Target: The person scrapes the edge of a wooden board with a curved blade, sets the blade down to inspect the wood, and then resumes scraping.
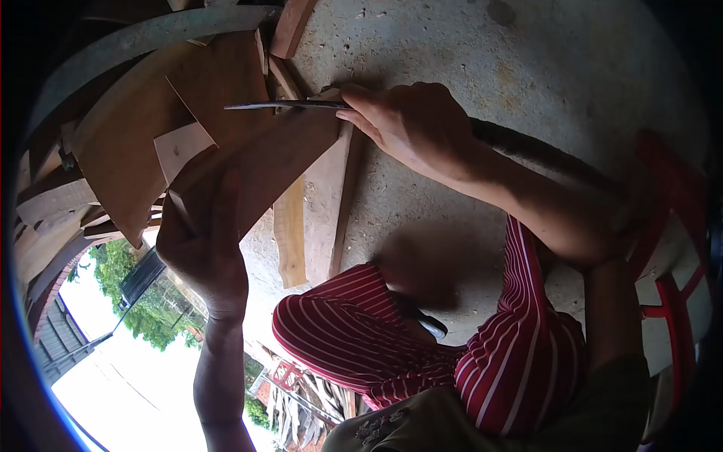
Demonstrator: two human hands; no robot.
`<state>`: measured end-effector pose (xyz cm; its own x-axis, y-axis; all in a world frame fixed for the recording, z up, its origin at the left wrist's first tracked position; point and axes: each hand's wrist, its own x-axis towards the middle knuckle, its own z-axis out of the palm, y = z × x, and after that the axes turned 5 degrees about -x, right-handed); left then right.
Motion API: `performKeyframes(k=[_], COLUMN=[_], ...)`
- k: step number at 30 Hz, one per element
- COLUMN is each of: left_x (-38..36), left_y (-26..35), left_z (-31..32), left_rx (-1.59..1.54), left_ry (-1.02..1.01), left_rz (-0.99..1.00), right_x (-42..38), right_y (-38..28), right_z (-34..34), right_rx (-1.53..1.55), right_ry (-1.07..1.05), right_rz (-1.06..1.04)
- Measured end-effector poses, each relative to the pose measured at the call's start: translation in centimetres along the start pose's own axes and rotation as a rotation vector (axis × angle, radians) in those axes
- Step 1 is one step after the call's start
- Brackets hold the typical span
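Note:
My left hand (207, 248) is closed around the near end of a long brown wooden block (282, 162), which slants up and away to the right. My right hand (414, 124) grips a thin dark metal blade (282, 105) near the block's far end. Seen edge-on, the blade points left and overlaps the block's upper side in this view. My fingers cover its grip. Below the block, a pale board (325, 203) and a narrower yellowish wood strip (290, 237) lie on the floor.
Curved brown wood panels (128, 128) and offcuts are piled at the left. A reddish wood piece (292, 26) lies at the top on the concrete floor (482, 68). A red frame (674, 324) stands at the right. My striped trouser legs (339, 324) are below.

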<state>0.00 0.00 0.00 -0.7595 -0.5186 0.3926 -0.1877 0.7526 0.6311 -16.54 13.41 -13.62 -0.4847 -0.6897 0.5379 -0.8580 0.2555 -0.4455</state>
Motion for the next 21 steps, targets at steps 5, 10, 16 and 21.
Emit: performKeyframes(k=[5,10,16,21], left_x=[1.8,1.7,2.0,1.7], left_y=[3.2,4.1,3.9,4.2], left_z=[-4.4,-4.1,-4.1,-4.3], left_rx=[0.198,0.168,0.172,0.182], left_ry=[-0.306,-0.294,-0.282,-0.322], left_rz=[-0.174,-0.211,-0.178,-0.246], right_x=[-3.9,-3.8,-3.4,-4.2], right_y=[-4.9,-6.7,-7.0,-6.3], right_z=[1.9,0.4,-0.8,0.9], right_rx=[0.188,0.324,0.300,0.288], right_ry=[-0.302,-0.229,-0.220,-0.239], right_rz=[0.376,0.376,0.383,0.413])
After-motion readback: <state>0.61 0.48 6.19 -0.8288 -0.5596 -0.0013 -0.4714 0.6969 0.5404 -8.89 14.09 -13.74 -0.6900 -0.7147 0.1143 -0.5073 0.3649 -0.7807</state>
